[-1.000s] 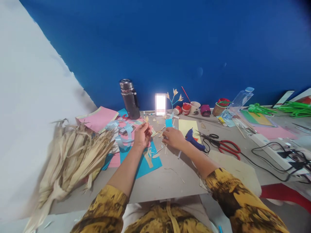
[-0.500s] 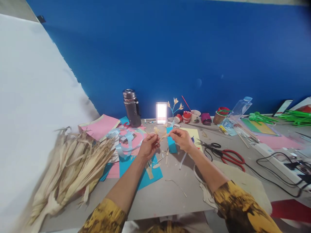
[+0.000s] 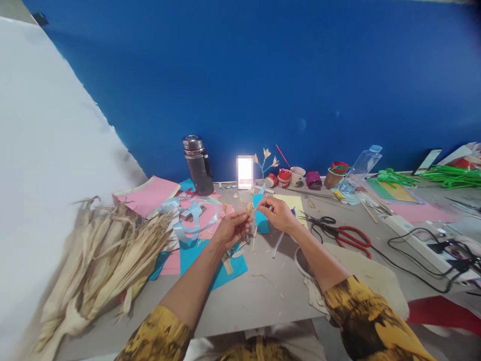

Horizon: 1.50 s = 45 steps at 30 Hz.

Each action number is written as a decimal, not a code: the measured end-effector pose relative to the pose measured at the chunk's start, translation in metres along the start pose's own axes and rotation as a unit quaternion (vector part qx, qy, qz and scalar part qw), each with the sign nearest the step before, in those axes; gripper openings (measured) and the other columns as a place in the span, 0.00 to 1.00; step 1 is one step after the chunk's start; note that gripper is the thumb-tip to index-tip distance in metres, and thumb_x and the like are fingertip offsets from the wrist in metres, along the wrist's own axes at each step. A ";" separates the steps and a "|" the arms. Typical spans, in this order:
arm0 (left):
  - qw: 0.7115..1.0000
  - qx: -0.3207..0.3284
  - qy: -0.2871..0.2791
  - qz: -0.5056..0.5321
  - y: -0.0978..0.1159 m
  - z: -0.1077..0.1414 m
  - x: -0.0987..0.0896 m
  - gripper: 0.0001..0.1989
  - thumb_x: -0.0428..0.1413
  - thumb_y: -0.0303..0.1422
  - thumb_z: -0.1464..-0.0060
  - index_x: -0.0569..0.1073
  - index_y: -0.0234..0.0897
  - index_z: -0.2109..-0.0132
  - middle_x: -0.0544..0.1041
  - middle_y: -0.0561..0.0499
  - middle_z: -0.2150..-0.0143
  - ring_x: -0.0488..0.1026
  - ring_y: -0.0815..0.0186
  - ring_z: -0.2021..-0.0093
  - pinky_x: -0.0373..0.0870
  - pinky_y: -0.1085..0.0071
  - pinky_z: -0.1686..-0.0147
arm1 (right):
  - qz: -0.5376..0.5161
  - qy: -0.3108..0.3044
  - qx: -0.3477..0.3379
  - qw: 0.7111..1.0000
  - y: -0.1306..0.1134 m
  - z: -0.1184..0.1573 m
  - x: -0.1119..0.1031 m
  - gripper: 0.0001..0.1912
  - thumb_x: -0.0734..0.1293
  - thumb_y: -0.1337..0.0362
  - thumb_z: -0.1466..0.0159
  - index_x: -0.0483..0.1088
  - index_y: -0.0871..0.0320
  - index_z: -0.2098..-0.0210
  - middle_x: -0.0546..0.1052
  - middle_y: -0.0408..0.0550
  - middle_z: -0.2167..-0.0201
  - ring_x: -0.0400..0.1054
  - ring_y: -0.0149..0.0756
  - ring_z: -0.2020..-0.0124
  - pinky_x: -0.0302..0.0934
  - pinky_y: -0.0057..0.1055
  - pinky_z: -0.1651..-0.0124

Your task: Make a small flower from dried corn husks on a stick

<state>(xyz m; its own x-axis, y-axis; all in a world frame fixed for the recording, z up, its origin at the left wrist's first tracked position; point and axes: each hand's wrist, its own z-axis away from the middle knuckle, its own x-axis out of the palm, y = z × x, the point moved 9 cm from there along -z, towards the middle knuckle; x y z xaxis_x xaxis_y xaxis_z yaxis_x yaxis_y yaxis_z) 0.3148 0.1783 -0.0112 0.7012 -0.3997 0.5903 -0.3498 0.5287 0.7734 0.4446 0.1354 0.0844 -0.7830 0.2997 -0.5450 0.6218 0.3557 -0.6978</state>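
Note:
My left hand (image 3: 233, 228) is closed, pinching a small pale corn-husk flower (image 3: 249, 208) between thumb and fingertips. Just to its right, my right hand (image 3: 278, 214) has its fingertips pinched together at the flower's edge, seemingly on a petal; what lies between them is too small to be sure. Below the hands, a blue paper sheet (image 3: 236, 268) carries husk scraps. A blue strip (image 3: 262, 224) stands or lies behind my right hand. Farther back, a blue-stemmed sprig with several husk flowers (image 3: 266, 155) rises near the wall.
A big bundle of dried corn husks (image 3: 101, 271) lies at left. Behind stand a dark thermos (image 3: 199, 168), a glowing phone (image 3: 245, 173) and paint jars (image 3: 284, 177). Red-handled scissors (image 3: 353, 235) and a white power strip (image 3: 424, 245) with black cables lie at right.
My hands have come a little closer together, and the flower has turned in my left fingers. The whole view has shifted slightly, so the table items sit farther left.

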 end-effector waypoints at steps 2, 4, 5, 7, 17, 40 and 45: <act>1.000 -0.015 -0.012 -0.003 -0.002 0.001 0.002 0.06 0.65 0.24 0.52 0.76 0.31 0.67 0.78 0.46 0.71 0.73 0.72 0.77 0.73 0.77 0.78 | 0.012 0.004 -0.009 1.000 -0.002 0.000 -0.001 0.09 0.63 0.62 0.35 0.73 0.57 0.68 0.75 0.45 0.70 0.65 0.34 0.68 0.57 0.29 0.62; 0.999 -0.029 -0.024 -0.005 -0.005 0.003 0.005 0.05 0.65 0.24 0.52 0.76 0.30 0.67 0.78 0.45 0.70 0.73 0.71 0.76 0.74 0.77 0.77 | 0.021 0.007 -0.017 1.000 -0.004 0.001 -0.001 0.09 0.63 0.61 0.35 0.73 0.56 0.68 0.75 0.45 0.70 0.66 0.35 0.68 0.57 0.30 0.61; 0.999 -0.035 -0.028 -0.005 -0.006 0.003 0.006 0.05 0.65 0.24 0.52 0.76 0.30 0.67 0.78 0.44 0.70 0.74 0.70 0.76 0.74 0.76 0.77 | 0.025 0.006 -0.019 0.999 -0.005 0.001 -0.001 0.09 0.63 0.61 0.35 0.73 0.56 0.68 0.75 0.45 0.70 0.66 0.35 0.68 0.57 0.30 0.61; 0.998 -0.044 -0.036 -0.003 -0.009 0.003 0.007 0.05 0.65 0.24 0.52 0.76 0.28 0.66 0.78 0.43 0.69 0.74 0.70 0.76 0.75 0.76 0.77 | 0.036 0.007 -0.016 0.999 -0.004 0.002 0.000 0.09 0.63 0.61 0.35 0.73 0.56 0.68 0.75 0.45 0.70 0.66 0.35 0.68 0.57 0.30 0.62; 0.999 0.020 0.019 0.044 0.002 -0.002 -0.004 0.06 0.65 0.23 0.54 0.76 0.29 0.67 0.79 0.45 0.69 0.74 0.71 0.76 0.73 0.77 0.77 | -0.029 0.060 0.082 0.994 0.006 0.007 0.001 0.09 0.64 0.61 0.39 0.72 0.58 0.72 0.72 0.42 0.77 0.63 0.32 0.74 0.54 0.27 0.71; 0.994 0.078 -0.005 -0.080 0.012 0.001 0.004 0.18 0.72 0.31 0.67 0.73 0.32 0.70 0.80 0.47 0.72 0.73 0.68 0.79 0.69 0.71 0.75 | -0.263 0.052 0.116 0.956 0.011 0.014 0.019 0.10 0.67 0.57 0.40 0.73 0.59 0.69 0.70 0.41 0.82 0.58 0.27 0.82 0.51 0.25 0.78; 0.994 0.069 -0.015 -0.086 0.011 0.002 0.006 0.18 0.72 0.31 0.67 0.73 0.32 0.70 0.80 0.46 0.72 0.73 0.68 0.79 0.69 0.71 0.75 | -0.254 0.052 0.109 0.960 0.011 0.013 0.016 0.11 0.67 0.56 0.40 0.72 0.59 0.69 0.70 0.41 0.81 0.60 0.28 0.80 0.53 0.26 0.77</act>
<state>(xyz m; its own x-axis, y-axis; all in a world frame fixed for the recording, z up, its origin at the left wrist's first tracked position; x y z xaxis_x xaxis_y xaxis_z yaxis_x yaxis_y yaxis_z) 0.3141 0.1802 0.0015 0.7397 -0.4988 0.4517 -0.3094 0.3439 0.8866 0.4384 0.1324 0.0623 -0.9714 0.2280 -0.0670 0.1332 0.2890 -0.9480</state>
